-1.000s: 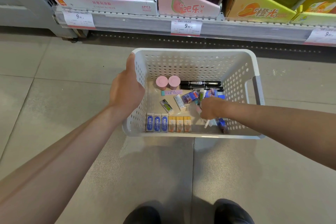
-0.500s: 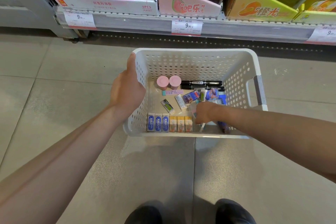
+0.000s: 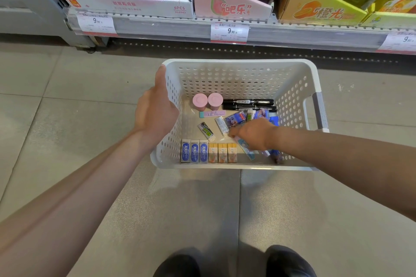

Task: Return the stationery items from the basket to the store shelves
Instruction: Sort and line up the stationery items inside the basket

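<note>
A white perforated basket (image 3: 238,62) stands on the floor below the shelf. My left hand (image 3: 155,114) grips its left rim. My right hand (image 3: 254,134) is down inside it at the right, fingers closed around a long pale blue packet (image 3: 246,149) that sticks out below the hand. On the basket floor lie two pink round pots (image 3: 200,100), two black markers (image 3: 247,101), three blue erasers (image 3: 194,150), three orange erasers (image 3: 222,153) and several loose small packets (image 3: 206,129). My right forearm hides some items at the right.
The bottom store shelf (image 3: 157,26) runs across the top, with price tags (image 3: 229,31) on its edge and display boxes on it: a pink-white box (image 3: 126,2), a pink guava box (image 3: 229,4), an orange box (image 3: 315,9). Tiled floor lies all around. My shoes (image 3: 177,265) are at the bottom.
My right hand has shifted left and toward the near side inside the basket, and the pale blue packet now shows beneath it. My left hand still holds the rim.
</note>
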A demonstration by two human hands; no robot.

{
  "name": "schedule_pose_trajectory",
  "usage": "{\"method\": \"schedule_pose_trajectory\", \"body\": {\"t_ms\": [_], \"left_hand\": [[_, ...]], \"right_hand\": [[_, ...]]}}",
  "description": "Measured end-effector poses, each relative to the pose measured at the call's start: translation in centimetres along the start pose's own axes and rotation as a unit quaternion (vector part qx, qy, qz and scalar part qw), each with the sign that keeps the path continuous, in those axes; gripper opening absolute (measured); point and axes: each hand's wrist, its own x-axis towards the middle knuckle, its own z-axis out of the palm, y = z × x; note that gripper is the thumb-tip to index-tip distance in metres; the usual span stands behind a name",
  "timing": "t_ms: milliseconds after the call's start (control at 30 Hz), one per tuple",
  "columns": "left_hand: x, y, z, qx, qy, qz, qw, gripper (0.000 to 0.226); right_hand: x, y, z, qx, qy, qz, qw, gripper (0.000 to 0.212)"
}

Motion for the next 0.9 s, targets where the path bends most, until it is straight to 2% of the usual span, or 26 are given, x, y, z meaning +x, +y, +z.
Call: {"method": "schedule_pose_trajectory", "body": {"t_ms": [300, 367, 667, 900], "left_hand": [[0.0, 0.0, 0.0, -0.008, -0.001, 0.01, 1.0, 0.068], [-0.1, 0.1, 0.0, -0.006, -0.001, 0.013, 1.0, 0.068], [-0.1, 0.2, 0.0, -0.002, -0.002, 0.004, 1.0, 0.067], [-0.1, 0.1, -0.1, -0.005, -0.007, -0.002, 1.0, 0.068]], "right_hand": [[-0.4, -0.3, -0.4, -0.023, 0.008, -0.009, 1.0, 0.061], [-0.4, -0.1, -0.4, -0.02, 0.002, 0.002, 1.0, 0.058], [-0.1, -0.1, 0.3, 0.002, 0.012, 0.063, 0.998, 0.066], [0.0, -0.4, 0.5, 0.024, 0.019, 0.046, 0.998, 0.058]]}}
